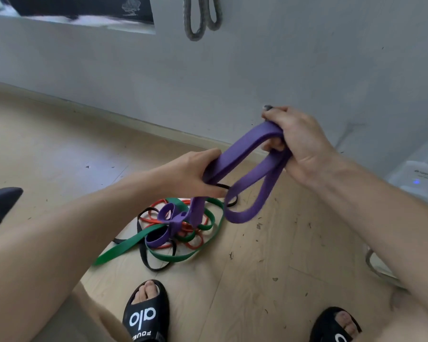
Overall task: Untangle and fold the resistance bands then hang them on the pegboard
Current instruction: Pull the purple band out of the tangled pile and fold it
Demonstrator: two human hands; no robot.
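Gripping purple band [242, 149], both hands [193, 174] [299, 141] above littered wood floor [59, 144], grey wall [257, 70].

Left black slide sandal [145, 314]: strap printed "alo" in large white letters; beneath it a smaller white line, partly cut by the frame edge, too small to read with certainty.
Right black slide sandal [336, 327], to the right of the left sandal: white print fragment only, not legible.

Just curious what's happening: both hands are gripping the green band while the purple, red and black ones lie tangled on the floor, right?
Not quite. The head view shows both the left hand and right hand gripping the purple band; the green band lies in the floor tangle.
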